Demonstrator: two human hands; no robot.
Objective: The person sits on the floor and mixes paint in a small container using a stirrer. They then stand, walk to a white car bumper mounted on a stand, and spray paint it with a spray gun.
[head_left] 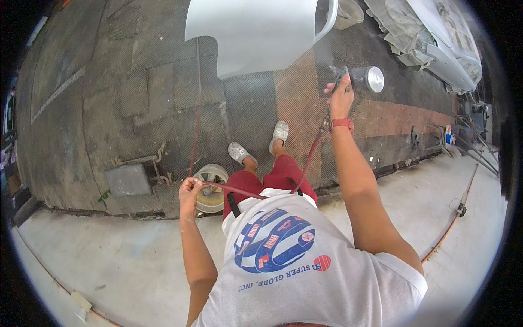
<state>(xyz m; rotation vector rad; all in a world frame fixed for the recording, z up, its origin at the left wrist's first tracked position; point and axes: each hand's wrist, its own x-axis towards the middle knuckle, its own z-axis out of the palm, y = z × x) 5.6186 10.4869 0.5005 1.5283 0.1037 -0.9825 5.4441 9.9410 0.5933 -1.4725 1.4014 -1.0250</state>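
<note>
My right hand (341,99), a red watch on its wrist, is closed around a spray gun (345,77) with a silver-grey cup (373,79) pointing right. The gun is just right of a pale, curved car body panel (253,35), and apart from it in this view. A faint haze hangs near the gun's front. At my left side, the fingers of my left hand (190,189) pinch a thin reddish air hose (234,189). From there the hose crosses my waist and rises to the gun's handle; its other length runs away toward the panel.
A bucket (219,207) with things inside stands by my left leg, next to a grey board on a metal frame (128,180). Far right is a car body partly covered in masking sheets (417,38); another bucket (350,15) sits beside it. Cords (453,220) cross the pale floor.
</note>
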